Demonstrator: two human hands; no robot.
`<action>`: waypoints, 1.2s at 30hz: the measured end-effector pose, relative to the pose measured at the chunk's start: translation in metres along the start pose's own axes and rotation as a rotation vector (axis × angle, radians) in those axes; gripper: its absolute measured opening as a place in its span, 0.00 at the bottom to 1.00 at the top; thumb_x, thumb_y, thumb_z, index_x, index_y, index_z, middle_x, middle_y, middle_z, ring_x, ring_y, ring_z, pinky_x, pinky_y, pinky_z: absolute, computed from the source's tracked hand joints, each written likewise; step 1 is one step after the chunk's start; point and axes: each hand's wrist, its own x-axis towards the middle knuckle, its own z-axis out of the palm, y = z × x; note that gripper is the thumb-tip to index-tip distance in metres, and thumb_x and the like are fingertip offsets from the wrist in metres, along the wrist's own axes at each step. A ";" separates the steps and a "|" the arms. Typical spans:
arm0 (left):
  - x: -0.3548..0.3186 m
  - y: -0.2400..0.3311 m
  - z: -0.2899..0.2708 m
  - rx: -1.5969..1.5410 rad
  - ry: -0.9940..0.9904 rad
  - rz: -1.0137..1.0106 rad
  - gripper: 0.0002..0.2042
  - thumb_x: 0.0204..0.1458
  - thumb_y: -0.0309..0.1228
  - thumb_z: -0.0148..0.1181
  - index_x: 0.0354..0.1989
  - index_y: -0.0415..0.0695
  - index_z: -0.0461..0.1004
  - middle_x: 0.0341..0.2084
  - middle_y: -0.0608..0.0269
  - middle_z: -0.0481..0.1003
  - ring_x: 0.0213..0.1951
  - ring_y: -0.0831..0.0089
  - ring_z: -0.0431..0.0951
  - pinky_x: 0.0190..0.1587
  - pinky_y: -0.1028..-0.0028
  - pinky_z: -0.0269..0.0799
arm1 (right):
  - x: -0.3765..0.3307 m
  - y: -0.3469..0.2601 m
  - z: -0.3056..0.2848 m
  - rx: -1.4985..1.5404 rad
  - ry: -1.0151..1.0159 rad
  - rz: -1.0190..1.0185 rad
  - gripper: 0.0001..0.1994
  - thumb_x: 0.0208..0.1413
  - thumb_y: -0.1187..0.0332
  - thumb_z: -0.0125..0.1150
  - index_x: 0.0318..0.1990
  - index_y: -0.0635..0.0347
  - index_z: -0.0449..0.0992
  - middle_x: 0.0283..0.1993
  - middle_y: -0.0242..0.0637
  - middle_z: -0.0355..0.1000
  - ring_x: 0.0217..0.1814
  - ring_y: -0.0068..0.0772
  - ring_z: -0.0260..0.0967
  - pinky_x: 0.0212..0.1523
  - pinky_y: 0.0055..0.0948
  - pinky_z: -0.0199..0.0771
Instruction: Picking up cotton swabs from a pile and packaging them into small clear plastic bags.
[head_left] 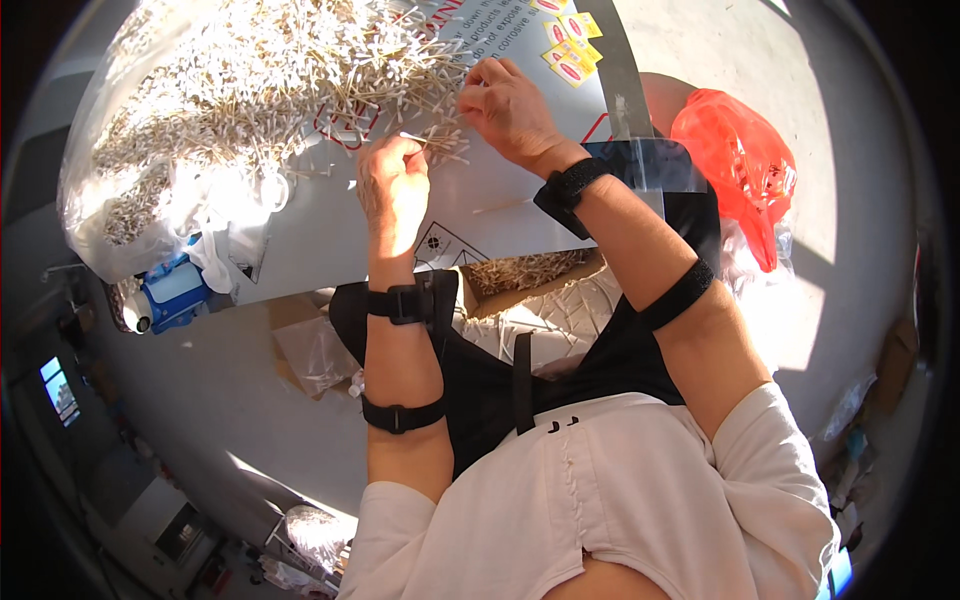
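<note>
A large heap of cotton swabs (230, 100) with white tips and pale sticks spreads over the left and far part of the grey table (330, 235). At its near right edge my left hand (392, 185) is closed, thumb against the fingers, on a small bunch of cotton swabs (442, 142) whose sticks point to the right. My right hand (508, 112) is just beyond and to the right, beside the edge of the heap. Its fingers are curled in a pinch, and what lies between them is too small to make out.
Yellow and white labels (573, 50) lie at the table's far right. A clear plastic bag (85, 215) surrounds the heap's left side. A blue-and-white package (175, 295) sits at the near left corner. An open box of swabs (530, 285) stands below the edge; a red bag (735, 155) is at right.
</note>
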 end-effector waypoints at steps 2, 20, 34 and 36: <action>-0.002 0.000 -0.001 0.002 0.027 0.020 0.03 0.42 0.22 0.64 0.27 0.40 0.77 0.20 0.55 0.75 0.24 0.62 0.75 0.30 0.66 0.69 | -0.002 0.002 -0.002 0.072 0.005 0.059 0.03 0.44 0.73 0.64 0.29 0.56 0.79 0.39 0.33 0.69 0.48 0.40 0.66 0.46 0.35 0.70; 0.051 0.016 0.008 0.154 -0.085 0.380 0.05 0.40 0.19 0.59 0.25 0.42 0.78 0.27 0.59 0.71 0.39 0.60 0.72 0.45 0.63 0.68 | -0.084 -0.017 -0.048 0.259 -0.100 0.325 0.04 0.39 0.75 0.64 0.26 0.60 0.76 0.34 0.36 0.70 0.42 0.43 0.68 0.42 0.37 0.70; 0.050 0.019 0.002 -0.006 -0.115 0.229 0.03 0.40 0.21 0.62 0.24 0.42 0.77 0.27 0.60 0.73 0.39 0.58 0.72 0.43 0.62 0.69 | -0.033 -0.021 -0.020 0.582 0.089 0.545 0.07 0.52 0.70 0.65 0.34 0.65 0.77 0.26 0.29 0.71 0.24 0.20 0.63 0.27 0.21 0.65; 0.039 0.029 -0.003 -0.021 -0.062 0.240 0.04 0.40 0.20 0.63 0.25 0.43 0.77 0.27 0.61 0.73 0.39 0.58 0.73 0.42 0.62 0.70 | -0.033 -0.024 -0.021 0.770 0.052 0.654 0.08 0.53 0.69 0.66 0.34 0.66 0.78 0.25 0.28 0.71 0.23 0.17 0.61 0.25 0.19 0.62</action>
